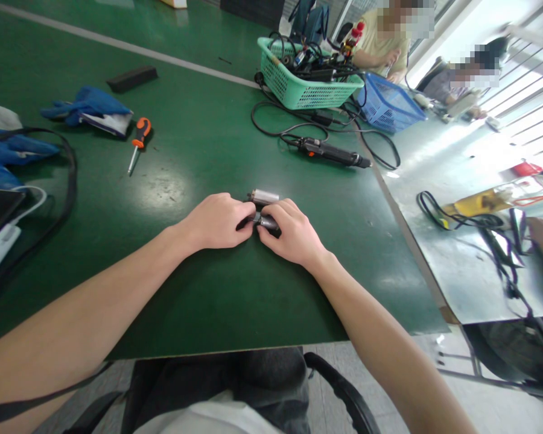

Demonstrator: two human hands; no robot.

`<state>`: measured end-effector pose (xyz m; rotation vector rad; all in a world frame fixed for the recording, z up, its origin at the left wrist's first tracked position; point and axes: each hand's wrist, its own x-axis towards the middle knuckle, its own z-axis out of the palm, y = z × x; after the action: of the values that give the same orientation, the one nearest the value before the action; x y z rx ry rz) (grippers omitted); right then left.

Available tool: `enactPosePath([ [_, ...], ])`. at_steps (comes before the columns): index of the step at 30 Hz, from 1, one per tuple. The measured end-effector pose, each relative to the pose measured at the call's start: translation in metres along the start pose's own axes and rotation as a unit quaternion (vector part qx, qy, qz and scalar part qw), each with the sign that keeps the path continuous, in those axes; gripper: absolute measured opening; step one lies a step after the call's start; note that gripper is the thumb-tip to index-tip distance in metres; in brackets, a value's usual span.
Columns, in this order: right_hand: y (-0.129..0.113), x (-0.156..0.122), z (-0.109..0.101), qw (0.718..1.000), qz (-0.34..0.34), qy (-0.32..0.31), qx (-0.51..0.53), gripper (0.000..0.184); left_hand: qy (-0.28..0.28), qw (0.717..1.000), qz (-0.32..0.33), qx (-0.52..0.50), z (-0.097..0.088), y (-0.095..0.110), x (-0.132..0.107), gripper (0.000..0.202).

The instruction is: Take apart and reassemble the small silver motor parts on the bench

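My left hand (224,221) and my right hand (291,232) meet low over the green table, fingers closed around a dark grey cylindrical part (268,222). The left thumb and fingers pinch its left end, and the right hand grips the right end. Most of the part is hidden by my fingers. Just behind them lies a silver metal cylinder (266,196) that looks like a small motor, its dark end to the left. The right fingertips are close to it; whether they touch it, I cannot tell.
An orange-handled screwdriver (140,140), blue gloves (93,110) and a black block (132,79) lie left. Behind right are a corded electric screwdriver (332,152), a green basket (314,90) of cables and a blue basket (389,102). Other people sit along the right-hand table (470,289).
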<state>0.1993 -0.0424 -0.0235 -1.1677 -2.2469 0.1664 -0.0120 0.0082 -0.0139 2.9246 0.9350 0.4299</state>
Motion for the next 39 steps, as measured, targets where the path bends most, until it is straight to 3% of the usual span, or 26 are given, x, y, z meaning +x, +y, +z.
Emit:
enactPosePath([
  [13, 0.000, 0.000, -0.003, 1.000, -0.006, -0.019, -0.005, 0.017, 0.000, 1.000, 0.005, -0.003, -0.001, 0.000, 0.000, 0.022],
  [20, 0.000, 0.002, -0.019, 0.991, -0.061, -0.113, -0.038, 0.031, -0.001, 1.000, -0.004, 0.009, 0.001, -0.002, 0.000, 0.027],
  [26, 0.000, 0.003, -0.045, 0.977, -0.033, -0.201, -0.063, 0.035, -0.017, 1.000, -0.018, -0.017, 0.000, -0.004, 0.001, 0.032],
  [29, 0.022, -0.003, -0.064, 0.968, 0.033, -0.226, -0.101, 0.035, -0.022, 0.999, -0.024, -0.024, -0.001, -0.006, 0.000, 0.035],
  [36, 0.138, -0.038, -0.117, 0.938, 0.176, -0.196, -0.225, 0.033, -0.015, 0.999, -0.023, -0.016, 0.001, -0.011, -0.003, 0.034],
  [39, 0.166, -0.054, -0.131, 0.924, 0.223, -0.184, -0.252, 0.034, -0.016, 1.000, -0.021, -0.015, 0.001, -0.011, -0.003, 0.034],
])
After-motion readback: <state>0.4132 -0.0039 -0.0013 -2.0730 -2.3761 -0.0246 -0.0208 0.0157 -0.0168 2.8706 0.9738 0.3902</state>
